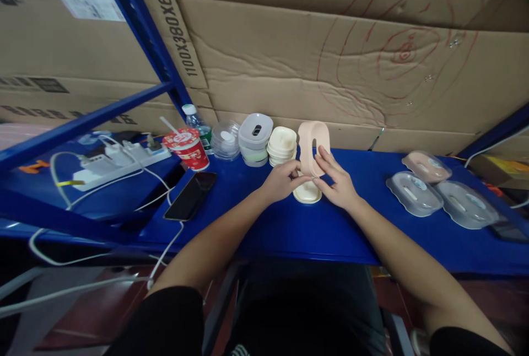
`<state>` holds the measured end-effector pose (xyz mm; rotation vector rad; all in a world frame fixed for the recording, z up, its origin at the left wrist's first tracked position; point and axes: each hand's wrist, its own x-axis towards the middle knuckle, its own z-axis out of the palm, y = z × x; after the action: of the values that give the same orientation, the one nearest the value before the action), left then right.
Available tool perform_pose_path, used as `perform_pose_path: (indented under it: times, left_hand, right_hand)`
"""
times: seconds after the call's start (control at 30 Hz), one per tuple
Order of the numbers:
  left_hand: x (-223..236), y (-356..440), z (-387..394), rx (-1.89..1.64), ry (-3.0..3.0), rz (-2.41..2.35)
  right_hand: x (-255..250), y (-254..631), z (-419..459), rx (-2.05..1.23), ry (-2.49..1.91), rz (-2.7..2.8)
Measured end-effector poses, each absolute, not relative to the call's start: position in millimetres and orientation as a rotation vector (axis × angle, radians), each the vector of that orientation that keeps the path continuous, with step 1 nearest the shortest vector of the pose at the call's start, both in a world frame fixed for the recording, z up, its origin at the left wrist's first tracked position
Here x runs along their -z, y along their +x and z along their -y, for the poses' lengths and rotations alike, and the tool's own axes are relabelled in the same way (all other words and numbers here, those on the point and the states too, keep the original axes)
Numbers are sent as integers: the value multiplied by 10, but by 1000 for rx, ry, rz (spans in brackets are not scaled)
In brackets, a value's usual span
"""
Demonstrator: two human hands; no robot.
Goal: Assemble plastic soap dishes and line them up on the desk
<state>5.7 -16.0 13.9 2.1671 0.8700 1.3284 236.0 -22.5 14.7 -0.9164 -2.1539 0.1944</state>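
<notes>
Step in hand looks like a 2-handed hold: L hand pinches the pink container low on its L side, R hand lies w/ fingers spread on its R side, thumb near the bottom edge. Container's tipped up btwn the hands, just above a cream piece on the tabletop (can't tell if touching), w/ cream tubs just beyond L hand. Next move prob. calls for steady, even grip both sides.

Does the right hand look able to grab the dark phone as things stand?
Probably not easily: the right hand is busy holding the pink piece, and the left hand and its forearm lie between it and the dark phone.
</notes>
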Motion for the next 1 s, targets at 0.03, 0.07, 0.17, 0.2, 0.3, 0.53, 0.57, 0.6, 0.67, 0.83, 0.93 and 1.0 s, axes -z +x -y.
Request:
perform_pose_path:
  times: [0.03, 0.07, 0.17, 0.2, 0.3, 0.53, 0.57, 0.6, 0.67, 0.83, 0.93, 1.0]
  left_hand:
    - [-131, 43, 137, -1307, 2120, -879]
    - [-128, 19, 111, -1311, 2073, -889]
    - [-178, -136, 15, -1494, 2046, -1007]
    - [-215, -220, -19, -1581, 2094, -1095]
    - [-359, -528, -104, -1673, 2339, -1475]
    - [-487, -923, -205, -1790, 2230, -1830]
    - [-474, -929, -215, -1823, 2210, -1836]
    - [-458, -931, -226, -1850, 2205, -1836]
    - [-428, -930, -249, -1871, 2220, -1835]
    - [-383, -907, -302, -1762, 2254, -1896]
    - [-362, -864, -316, -1749, 2249, -1924]
    - [-345, -841, -322, -1781, 2237, -1962]
  right_hand:
    - [-153, 2361, 224, -195, -893, 2170]
    - [-156, 2365, 219, -197, -884, 2188]
    - [-140, 2400, 176, -242, -920, 2269]
    - [-124, 2422, 152, -277, -931, 2313]
    - [-46, 2505, 61, -427, -954, 2466]
    - [71, 2636, -58, -600, -1102, 2546]
    - [69, 2642, -60, -596, -1105, 2545]
    - [67, 2646, -60, -591, -1111, 2544]
    - [64, 2649, -58, -589, -1123, 2551]
    - [85, 2648, -64, -580, -1159, 2552]
    - [91, 2648, -68, -579, -1167, 2552]
    - [87, 2649, -68, -587, -1151, 2560]
